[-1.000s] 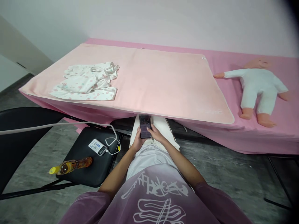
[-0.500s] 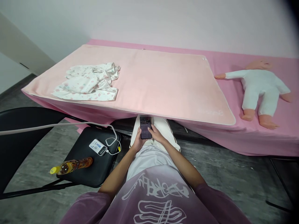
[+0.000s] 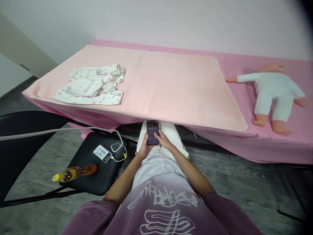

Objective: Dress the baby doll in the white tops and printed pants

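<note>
A dark smartphone (image 3: 153, 138) with a lit screen rests between my two hands, low over my lap at the table's near edge. My left hand (image 3: 144, 148) grips its left side, and my right hand (image 3: 164, 140) holds its right side with the thumb over the screen. Folded white printed baby clothes (image 3: 91, 86) lie on the left of the pale pink mat (image 3: 166, 85). Off to the right, a baby doll (image 3: 275, 91) in a white suit lies on its back, one hand touching the mat's edge.
On my left a black folding chair (image 3: 83, 150) carries a white power bank (image 3: 103, 153) with a cable plugged in, and a yellow-capped drink bottle (image 3: 78, 173) lying on its side. A pink cloth (image 3: 244, 147) covers the table and hangs over its front.
</note>
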A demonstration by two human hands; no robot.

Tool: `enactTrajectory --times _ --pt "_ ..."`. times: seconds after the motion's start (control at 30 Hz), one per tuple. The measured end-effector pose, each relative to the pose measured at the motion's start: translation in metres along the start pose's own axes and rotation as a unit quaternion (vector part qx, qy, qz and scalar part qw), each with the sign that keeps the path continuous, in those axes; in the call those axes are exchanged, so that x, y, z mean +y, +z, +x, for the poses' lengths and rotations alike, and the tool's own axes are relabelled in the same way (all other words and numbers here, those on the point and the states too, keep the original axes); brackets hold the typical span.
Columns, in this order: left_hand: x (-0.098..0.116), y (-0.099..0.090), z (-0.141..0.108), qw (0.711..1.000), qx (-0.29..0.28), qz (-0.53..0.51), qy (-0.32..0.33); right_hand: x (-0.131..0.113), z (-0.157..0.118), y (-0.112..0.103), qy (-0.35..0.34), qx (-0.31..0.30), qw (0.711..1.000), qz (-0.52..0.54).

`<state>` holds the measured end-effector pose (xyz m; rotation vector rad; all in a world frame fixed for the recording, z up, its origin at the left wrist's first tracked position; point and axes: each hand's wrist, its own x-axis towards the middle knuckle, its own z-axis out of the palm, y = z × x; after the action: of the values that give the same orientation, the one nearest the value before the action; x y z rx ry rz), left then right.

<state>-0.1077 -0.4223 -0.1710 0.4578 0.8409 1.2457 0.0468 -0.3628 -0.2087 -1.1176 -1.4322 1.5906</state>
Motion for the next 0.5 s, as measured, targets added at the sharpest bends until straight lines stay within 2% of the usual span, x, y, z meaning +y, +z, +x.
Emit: enactTrajectory --times 0.27,0.5 --pt "0.001 0.003 -0.002 1.0 0.005 0.01 0.009 -0.013 -0.006 -0.002 0.005 0.007 1.0 -0.007" --pt "-0.004 -0.003 -0.002 1.0 0.014 0.023 0.005 -0.018 -0.008 0.0 0.007 0.031 0.999 -0.021"
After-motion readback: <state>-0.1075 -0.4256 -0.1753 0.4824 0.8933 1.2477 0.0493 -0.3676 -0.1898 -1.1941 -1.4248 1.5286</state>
